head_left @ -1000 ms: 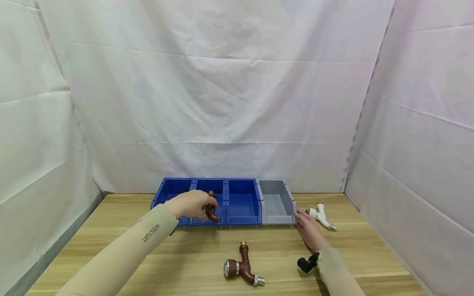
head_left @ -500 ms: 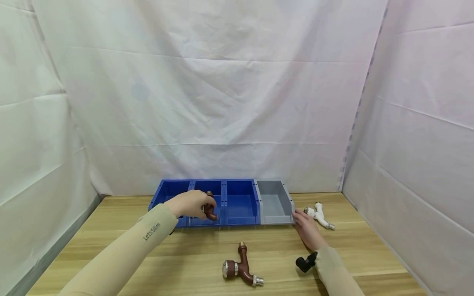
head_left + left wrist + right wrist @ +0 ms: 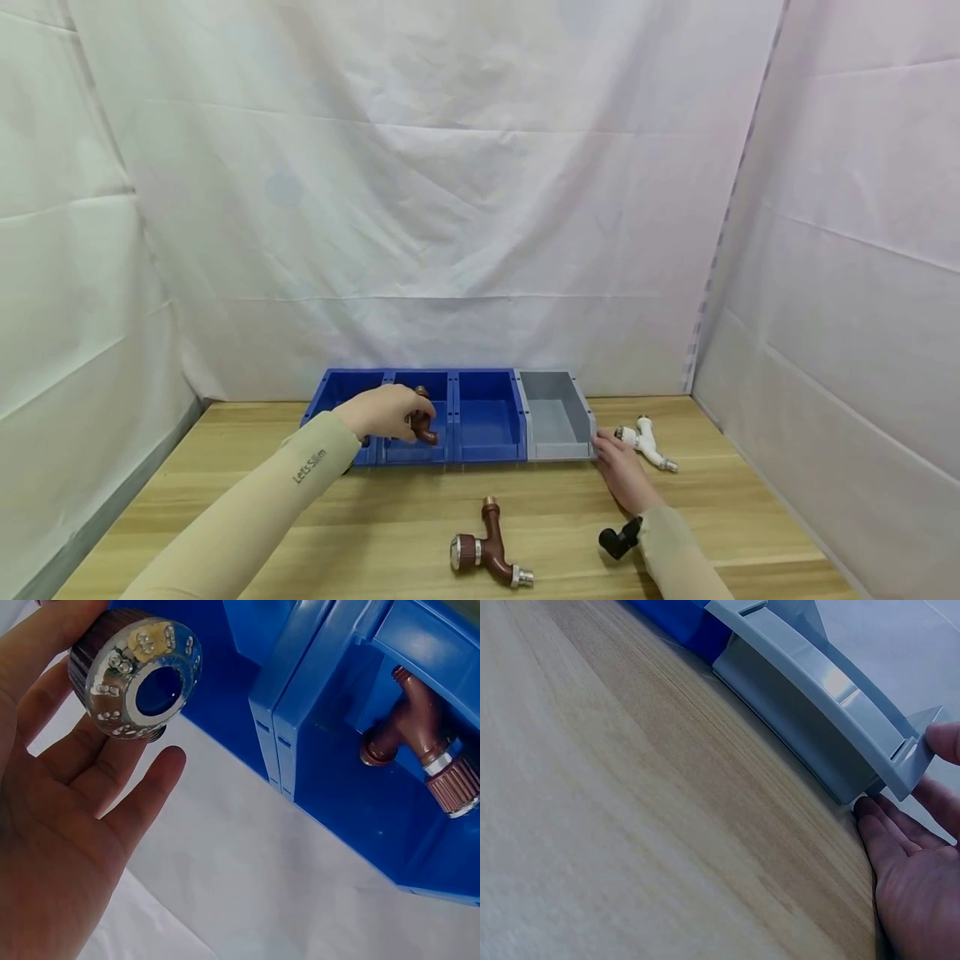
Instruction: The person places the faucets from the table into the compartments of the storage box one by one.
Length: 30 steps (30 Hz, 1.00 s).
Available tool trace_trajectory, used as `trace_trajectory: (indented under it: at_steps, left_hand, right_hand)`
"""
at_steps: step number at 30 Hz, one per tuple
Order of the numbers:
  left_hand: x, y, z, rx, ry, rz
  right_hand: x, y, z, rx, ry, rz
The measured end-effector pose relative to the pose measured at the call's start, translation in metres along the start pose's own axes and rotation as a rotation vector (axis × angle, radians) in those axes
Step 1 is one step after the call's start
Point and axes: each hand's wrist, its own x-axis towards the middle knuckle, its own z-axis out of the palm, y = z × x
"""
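Observation:
My left hand (image 3: 386,412) grips a brown tap (image 3: 423,429) by its body, over the second blue bin (image 3: 408,452) from the left. In the left wrist view the chrome-faced knob (image 3: 146,679) of this tap points toward the camera. Another brown tap (image 3: 416,724) lies in the neighbouring blue bin, mostly hidden by my wrist in the head view. At the far end of the row, my right hand (image 3: 626,477) rests against the right side of the grey bin (image 3: 555,417). Its fingers (image 3: 881,832) lie extended by the bin's bottom corner, with the thumb at the rim.
A third brown tap (image 3: 491,546) lies on the wooden table (image 3: 360,533) in front of the bins. Right of the grey bin is a white tap (image 3: 648,442). A black rounded piece (image 3: 618,542) shows beside the right wrist. White cloth (image 3: 450,208) hangs behind the bins.
The whole head view has shifted slightly. The left hand still holds the tap over the second bin, and the right hand stays at the grey bin.

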Motion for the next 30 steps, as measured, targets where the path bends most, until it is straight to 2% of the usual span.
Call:
trace_trajectory:
  at_steps: [11, 21, 30]
  left_hand:
    - [0.011, -0.007, 0.004, 0.006, -0.005, -0.051]
    - [0.012, -0.008, 0.004, -0.041, -0.004, -0.069]
    - [0.015, -0.019, 0.01, -0.041, 0.013, -0.057]
  right_hand:
    - [0.0, 0.0, -0.003, -0.012, 0.006, -0.019]
    - [0.001, 0.0, -0.001, -0.008, 0.013, -0.023]
    - [0.0, 0.001, 0.0, -0.025, 0.002, -0.034]
